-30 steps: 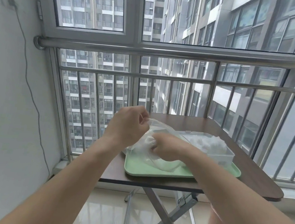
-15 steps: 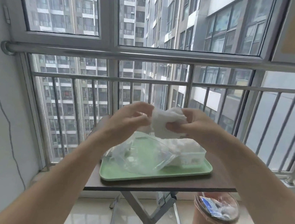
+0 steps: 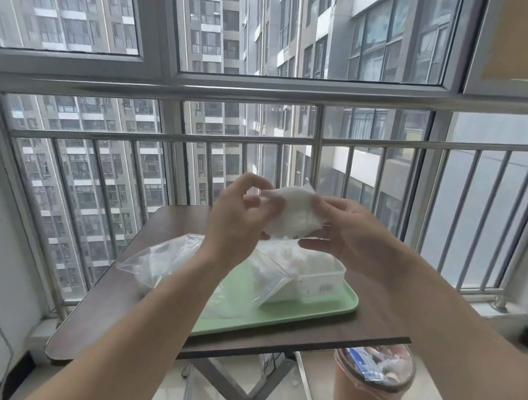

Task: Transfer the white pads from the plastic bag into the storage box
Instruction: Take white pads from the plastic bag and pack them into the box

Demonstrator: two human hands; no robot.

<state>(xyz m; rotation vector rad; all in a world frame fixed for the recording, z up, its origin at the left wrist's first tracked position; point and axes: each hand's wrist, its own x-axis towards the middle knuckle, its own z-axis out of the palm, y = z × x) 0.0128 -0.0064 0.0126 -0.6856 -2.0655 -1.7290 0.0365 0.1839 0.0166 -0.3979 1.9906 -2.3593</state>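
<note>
1. Your left hand (image 3: 237, 220) and right hand (image 3: 350, 239) each have a pinching grip on one wad of white pads (image 3: 294, 213).
2. The wad hangs above the storage box (image 3: 329, 275); the plastic bag (image 3: 163, 264) lies at the box's 9 o'clock.

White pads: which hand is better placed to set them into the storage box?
Right, probably. The right hand holds the white pads between thumb and fingers, directly above the open storage box. The left hand only pinches their left edge and hangs over the plastic bag.
</note>
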